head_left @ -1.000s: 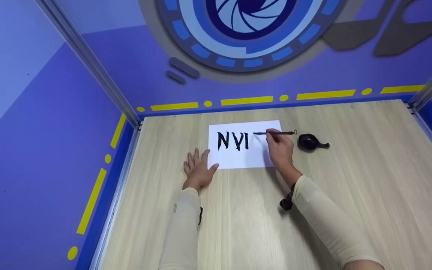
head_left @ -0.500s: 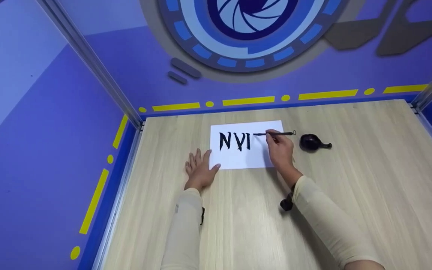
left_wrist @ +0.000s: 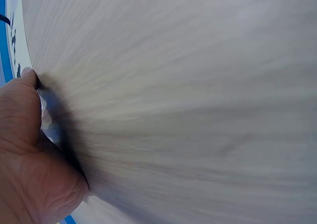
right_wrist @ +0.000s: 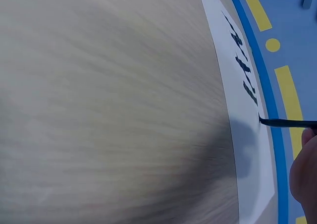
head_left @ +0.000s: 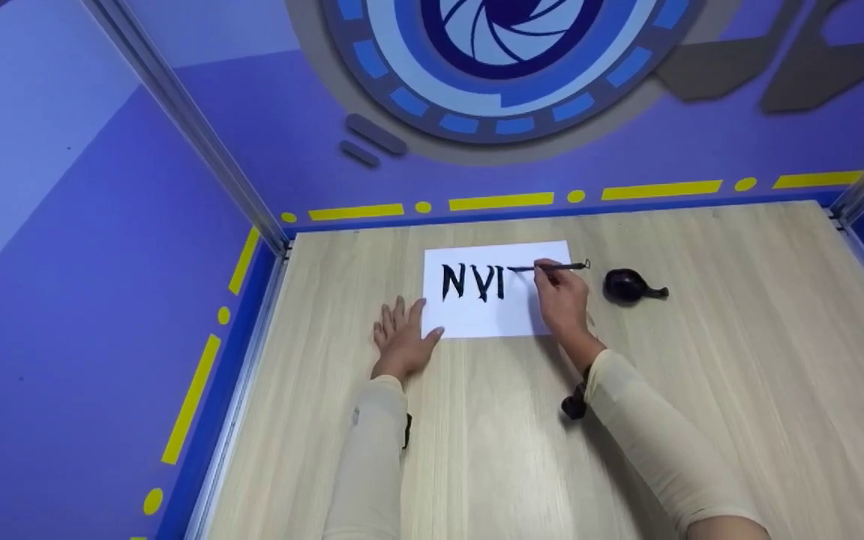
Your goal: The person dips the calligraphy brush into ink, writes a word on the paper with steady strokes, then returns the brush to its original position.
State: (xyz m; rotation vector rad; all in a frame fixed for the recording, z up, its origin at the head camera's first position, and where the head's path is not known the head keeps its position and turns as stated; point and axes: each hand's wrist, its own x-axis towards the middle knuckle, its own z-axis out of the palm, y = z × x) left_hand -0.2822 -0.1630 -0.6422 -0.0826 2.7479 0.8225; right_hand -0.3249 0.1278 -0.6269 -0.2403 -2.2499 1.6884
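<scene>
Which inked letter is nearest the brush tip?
The I: a single upright stroke, the rightmost letter, just left of the tip of the brush. The V-shaped letter and the N sit farther left.

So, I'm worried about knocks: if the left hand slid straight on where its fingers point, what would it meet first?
Probably the back wall; ahead of the left hand, only bare tabletop shows before it, though depth is hard to judge. The hand's thumb overlaps the near left corner of the paper.
</scene>
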